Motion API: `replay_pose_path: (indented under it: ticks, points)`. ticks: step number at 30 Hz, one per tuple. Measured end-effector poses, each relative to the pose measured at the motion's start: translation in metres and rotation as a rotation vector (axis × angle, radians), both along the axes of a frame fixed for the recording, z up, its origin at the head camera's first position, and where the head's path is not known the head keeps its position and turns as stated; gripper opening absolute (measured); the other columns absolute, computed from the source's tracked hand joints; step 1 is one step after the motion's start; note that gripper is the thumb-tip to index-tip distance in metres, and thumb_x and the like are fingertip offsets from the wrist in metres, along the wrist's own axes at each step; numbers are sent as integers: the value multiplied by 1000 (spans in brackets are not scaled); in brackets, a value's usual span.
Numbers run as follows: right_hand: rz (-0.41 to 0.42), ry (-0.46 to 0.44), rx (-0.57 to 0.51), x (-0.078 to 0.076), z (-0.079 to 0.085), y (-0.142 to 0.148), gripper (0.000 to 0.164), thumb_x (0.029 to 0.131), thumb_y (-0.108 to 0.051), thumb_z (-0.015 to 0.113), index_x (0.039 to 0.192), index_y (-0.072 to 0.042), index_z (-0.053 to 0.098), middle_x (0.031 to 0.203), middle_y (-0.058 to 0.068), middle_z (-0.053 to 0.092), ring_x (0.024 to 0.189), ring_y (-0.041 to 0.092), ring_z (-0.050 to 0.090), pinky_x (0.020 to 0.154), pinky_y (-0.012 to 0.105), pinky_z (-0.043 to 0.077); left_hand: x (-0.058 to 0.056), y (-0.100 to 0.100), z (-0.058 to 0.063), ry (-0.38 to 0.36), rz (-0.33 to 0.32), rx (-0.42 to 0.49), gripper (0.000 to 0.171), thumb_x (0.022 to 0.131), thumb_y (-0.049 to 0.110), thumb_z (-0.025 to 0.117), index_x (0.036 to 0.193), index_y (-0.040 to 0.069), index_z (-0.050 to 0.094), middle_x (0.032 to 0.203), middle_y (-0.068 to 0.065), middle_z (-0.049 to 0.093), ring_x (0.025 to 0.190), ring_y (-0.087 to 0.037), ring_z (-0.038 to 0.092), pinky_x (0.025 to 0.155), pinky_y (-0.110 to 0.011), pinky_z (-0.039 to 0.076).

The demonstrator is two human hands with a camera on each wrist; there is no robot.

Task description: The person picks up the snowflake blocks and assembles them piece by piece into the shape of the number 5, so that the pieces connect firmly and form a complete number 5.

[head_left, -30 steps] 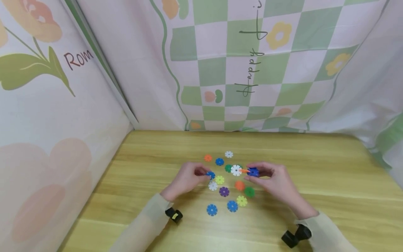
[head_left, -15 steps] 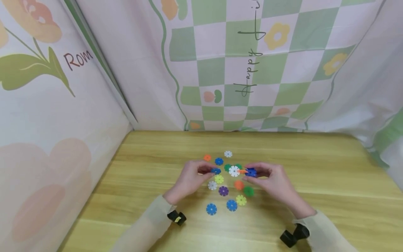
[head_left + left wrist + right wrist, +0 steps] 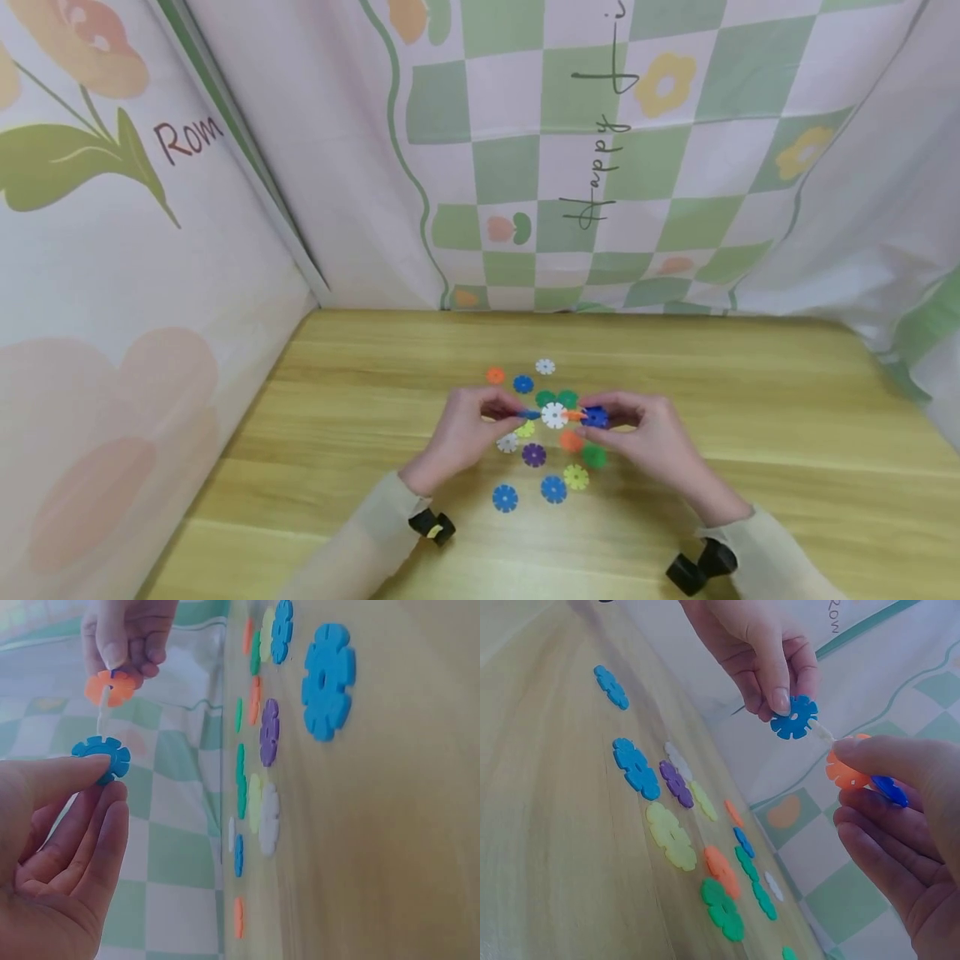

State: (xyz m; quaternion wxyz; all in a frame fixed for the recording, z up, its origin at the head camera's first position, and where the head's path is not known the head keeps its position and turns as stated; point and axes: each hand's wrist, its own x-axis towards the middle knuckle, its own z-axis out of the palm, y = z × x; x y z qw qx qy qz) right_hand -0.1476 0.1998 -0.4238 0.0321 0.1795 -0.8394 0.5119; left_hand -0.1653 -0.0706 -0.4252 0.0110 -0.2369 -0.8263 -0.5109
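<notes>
My left hand (image 3: 467, 437) pinches a light blue notched disc (image 3: 114, 759) between thumb and fingers. My right hand (image 3: 652, 437) holds a linked chain by its dark blue disc (image 3: 596, 417). An orange disc (image 3: 844, 771) follows in that chain, then a white disc (image 3: 554, 415) at its left end. The light blue disc meets the white one's edge, roughly crosswise. Whether their slots are engaged I cannot tell. Both hands are raised above the wooden table (image 3: 360, 375).
Loose notched discs lie below and around the hands, among them a purple disc (image 3: 534, 455), a yellow disc (image 3: 576, 477), a green disc (image 3: 595, 457) and a blue disc (image 3: 505, 498). A checked curtain (image 3: 510, 167) hangs behind the table.
My left hand has lifted and moved right with the light blue disc, turning it edge-on and bringing it up to the white disc. The right hand has shifted slightly left and down with the chain.
</notes>
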Motion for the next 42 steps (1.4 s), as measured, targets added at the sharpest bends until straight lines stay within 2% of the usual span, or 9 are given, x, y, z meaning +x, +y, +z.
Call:
replay_pose_path:
  ticks: [9,14,19,29,37,42]
  points:
    - [17,27,20,0,-2,-1,31,82,-16,87,111,-9,76,96,-3,74,85,15,71,78,32,60,2,4,-3,18,-17,16,13,90,4,78,99,13,77,93,8,73,82,-3,68,75,-23,58]
    - [33,4,27,-3,-2,-1,39,83,-19,86,118,-6,74,103,2,74,85,17,70,75,30,60,3,6,-3,7,-20,22,13,90,4,78,99,14,77,93,8,73,82,-4,68,76,-23,58]
    - [85,-2,12,-7,-5,-1,44,82,-22,87,120,-5,73,109,8,73,85,17,70,70,30,60,5,8,-1,-17,-36,34,10,91,5,77,98,12,77,93,3,74,82,-4,69,73,-24,59]
    - [98,-10,49,-8,-5,-5,33,81,-25,88,111,-14,78,98,-1,71,79,17,66,63,29,59,7,10,1,-5,-52,37,11,91,4,77,98,13,77,93,7,74,82,-4,69,74,-24,59]
    - [133,8,52,-9,-4,-6,31,85,-23,85,113,-12,78,99,2,71,70,17,66,54,30,58,6,8,2,-10,-63,28,8,92,4,77,97,10,77,94,1,75,82,-4,68,76,-29,60]
    - [177,26,71,-11,-4,-4,30,86,-21,85,113,-9,78,99,3,75,69,16,68,54,31,59,6,7,1,9,-85,23,10,90,3,78,95,12,77,92,5,74,83,-3,68,77,-28,60]
